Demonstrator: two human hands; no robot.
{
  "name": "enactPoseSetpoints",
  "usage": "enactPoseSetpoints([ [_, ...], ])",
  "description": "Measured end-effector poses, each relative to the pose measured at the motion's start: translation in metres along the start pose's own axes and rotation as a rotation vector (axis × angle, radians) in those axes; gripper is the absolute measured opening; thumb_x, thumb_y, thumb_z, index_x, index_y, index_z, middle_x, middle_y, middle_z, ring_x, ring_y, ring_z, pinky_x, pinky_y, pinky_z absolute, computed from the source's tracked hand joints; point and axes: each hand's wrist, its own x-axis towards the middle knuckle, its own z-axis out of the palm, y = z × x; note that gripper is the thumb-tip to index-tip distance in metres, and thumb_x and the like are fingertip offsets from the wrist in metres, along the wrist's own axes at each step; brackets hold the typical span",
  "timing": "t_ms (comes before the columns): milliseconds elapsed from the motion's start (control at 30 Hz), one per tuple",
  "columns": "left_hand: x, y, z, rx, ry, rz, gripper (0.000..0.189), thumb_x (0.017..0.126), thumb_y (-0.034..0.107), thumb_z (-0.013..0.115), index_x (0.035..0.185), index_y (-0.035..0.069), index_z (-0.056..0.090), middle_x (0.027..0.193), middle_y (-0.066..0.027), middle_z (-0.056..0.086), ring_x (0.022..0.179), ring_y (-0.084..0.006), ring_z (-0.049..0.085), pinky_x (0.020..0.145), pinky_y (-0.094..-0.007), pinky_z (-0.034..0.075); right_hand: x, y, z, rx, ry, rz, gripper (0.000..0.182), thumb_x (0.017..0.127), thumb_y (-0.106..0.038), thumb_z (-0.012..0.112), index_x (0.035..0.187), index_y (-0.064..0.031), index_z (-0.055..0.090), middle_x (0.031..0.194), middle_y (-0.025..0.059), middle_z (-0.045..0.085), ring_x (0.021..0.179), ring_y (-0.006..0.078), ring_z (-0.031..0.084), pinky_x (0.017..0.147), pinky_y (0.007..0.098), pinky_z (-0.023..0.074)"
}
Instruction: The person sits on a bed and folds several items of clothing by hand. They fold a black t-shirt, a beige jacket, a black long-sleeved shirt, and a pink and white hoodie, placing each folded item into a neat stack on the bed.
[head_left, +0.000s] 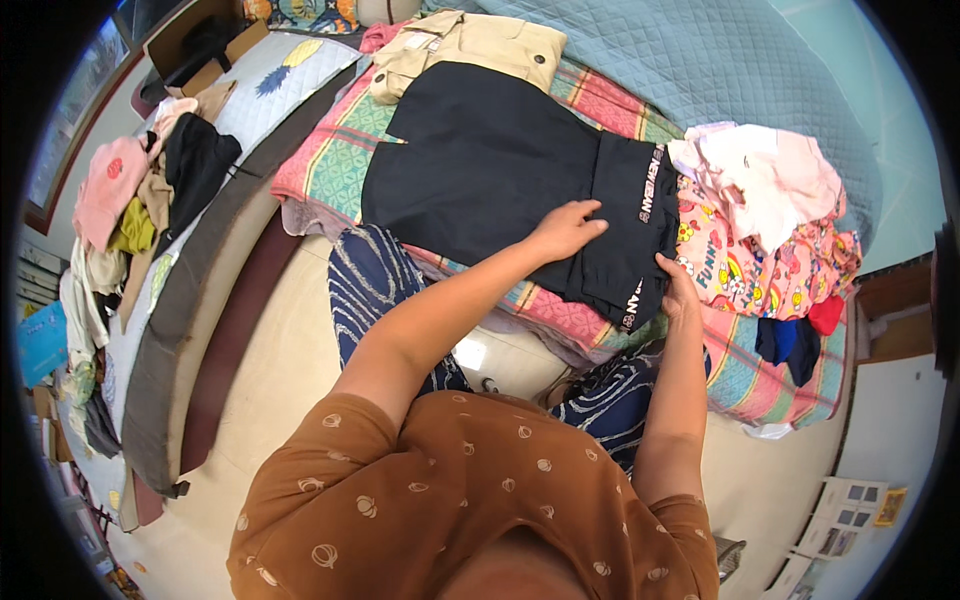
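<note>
A black garment (487, 165) lies spread on a plaid-covered bed in front of me. Its right end is folded over and carries a printed band of white lettering. A notch shows at its left end. My left hand (566, 231) rests on the cloth near the fold, fingers apart. At the near right edge, my right hand (679, 289) grips the folded part, thumb on top and the other fingers mostly hidden. Just right of it lies a pink printed garment (742, 262), with pale pink clothing (780, 172) heaped on top.
A beige buttoned garment (480, 45) lies folded behind the black one. Small dark blue and red items (791, 345) sit at the bed's right end. Mixed clothes (120, 195) cover a padded seat on the left. A light blue quilted cover (637, 52) borders the far side.
</note>
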Motion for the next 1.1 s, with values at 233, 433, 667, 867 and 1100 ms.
enactPoseSetpoints([
  [233,0.023,0.031,-0.028,-0.664,-0.31,-0.525,0.099,0.093,0.076,0.043,0.157,0.003,0.027,0.151,-0.0254,0.041,0.14,-0.0324,0.039,0.115,-0.0469,0.03,-0.035,-0.029,0.12,-0.195,-0.173,-0.305,0.064,0.08,0.0,0.07,0.14,-0.0011,0.048,0.126,0.0124,0.064,0.105,0.0247,0.067,0.092,0.0376,0.0566],
  [433,0.0,0.051,-0.132,-1.098,0.013,-0.324,0.067,0.101,0.063,0.044,0.14,0.01,0.054,0.128,-0.0112,0.064,0.109,-0.0222,0.066,0.092,-0.0375,0.056,-0.016,-0.013,0.292,-0.483,-0.458,-0.44,0.083,0.074,-0.003,0.073,0.148,0.0053,0.036,0.143,0.016,0.051,0.124,0.0263,0.056,0.108,0.0354,0.0429],
  [667,-0.047,-0.039,-0.277,-0.792,0.395,-0.388,0.064,0.099,0.057,0.054,0.137,0.006,0.056,0.127,-0.0089,0.065,0.105,-0.021,0.066,0.087,-0.0355,0.055,0.039,0.087,0.396,-0.718,-0.685,-0.336,0.108,0.084,-0.027,0.081,0.161,-0.0057,0.007,0.139,0.0273,0.05,0.125,0.0271,0.054,0.1,0.0355,0.0456],
  [867,-0.091,-0.027,-0.296,-0.429,0.425,-0.527,0.086,0.081,0.05,0.078,0.139,-0.007,0.05,0.136,-0.023,0.055,0.125,-0.0286,0.054,0.105,-0.0386,0.044,0.047,0.081,0.327,-0.835,-0.011,-0.94,0.053,0.082,-0.02,0.077,0.13,-0.0042,0.061,0.112,0.013,0.065,0.101,0.0254,0.064,0.091,0.0363,0.0513],
  [1100,-0.16,-0.029,-0.199,-0.799,1.124,-0.334,0.084,0.086,0.033,0.078,0.147,-0.004,0.033,0.146,-0.0218,0.043,0.131,-0.0309,0.048,0.106,-0.0393,0.045,0.135,0.04,0.252,-0.172,0.016,-0.223,0.055,0.089,-0.023,0.075,0.132,0.0057,0.054,0.126,0.0183,0.063,0.113,0.028,0.062,0.092,0.0443,0.0521],
])
